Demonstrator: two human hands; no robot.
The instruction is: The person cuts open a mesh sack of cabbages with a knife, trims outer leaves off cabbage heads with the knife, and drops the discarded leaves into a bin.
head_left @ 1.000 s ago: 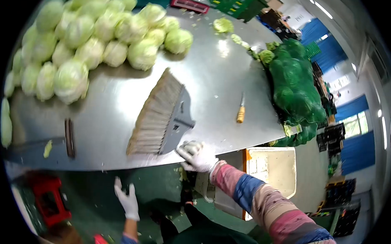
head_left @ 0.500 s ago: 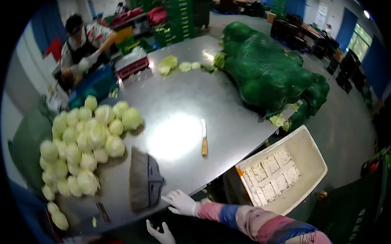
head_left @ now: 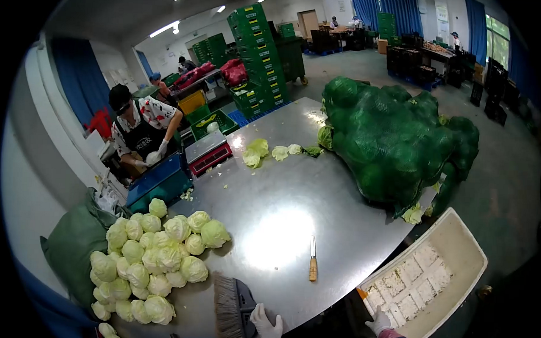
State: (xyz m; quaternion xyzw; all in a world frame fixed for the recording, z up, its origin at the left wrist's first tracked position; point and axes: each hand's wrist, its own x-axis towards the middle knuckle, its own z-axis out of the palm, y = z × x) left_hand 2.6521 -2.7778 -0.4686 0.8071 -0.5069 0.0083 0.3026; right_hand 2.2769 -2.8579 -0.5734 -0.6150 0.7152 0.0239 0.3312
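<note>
My left hand (head_left: 267, 327), in a white glove, is beside a grey-bristled brush head (head_left: 237, 311) at the table's near edge. Its fingers are apart, and the fingertips meet or nearly meet the brush's dark back. My right hand (head_left: 379, 323), gloved too, is at the near rim of a white plastic bin (head_left: 465, 295), fingers apart; firm contact with the rim cannot be made out. A wooden-handled knife (head_left: 313, 267) lies on the metal table (head_left: 264, 186), blade pointing away. Many trimmed cabbages (head_left: 160, 251) are heaped at the left.
A large green mesh sack of cabbages (head_left: 390, 143) occupies the table's far right. Loose leaves (head_left: 256, 152) lie near the far edge. A red scale (head_left: 208, 155) and blue crate (head_left: 158, 183) stand at the left, where a co-worker (head_left: 142, 129) handles a pale object. Green crates (head_left: 259, 55) are stacked behind.
The view has tilted up. My right hand has gone from beside the brush to the bin's rim at the right. My left hand has come up to the brush.
</note>
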